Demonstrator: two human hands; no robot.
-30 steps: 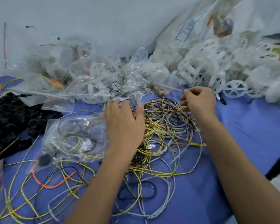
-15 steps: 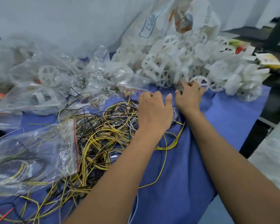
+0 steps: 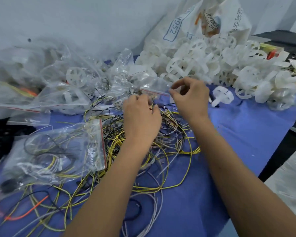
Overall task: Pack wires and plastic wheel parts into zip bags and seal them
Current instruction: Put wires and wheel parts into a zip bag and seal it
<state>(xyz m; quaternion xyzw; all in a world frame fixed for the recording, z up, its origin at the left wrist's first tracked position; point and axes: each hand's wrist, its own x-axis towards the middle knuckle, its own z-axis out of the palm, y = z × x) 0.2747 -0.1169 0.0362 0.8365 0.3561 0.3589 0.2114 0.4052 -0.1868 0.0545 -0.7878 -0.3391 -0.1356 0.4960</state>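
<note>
Right hand (image 3: 190, 98) grip seemingly pinches crinkly clear zip bag (image 3: 155, 86)

A blue cloth (image 3: 237, 134) covers the table; a pale wall (image 3: 75, 19) behind; a printed white sack (image 3: 183, 23) leans against it.

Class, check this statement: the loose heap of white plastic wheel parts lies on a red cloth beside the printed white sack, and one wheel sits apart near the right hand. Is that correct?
One detail is wrong: the cloth is blue, not red. The head view shows the heap of white plastic wheel parts on it beside the printed white sack, with one wheel apart near the right hand.
</note>
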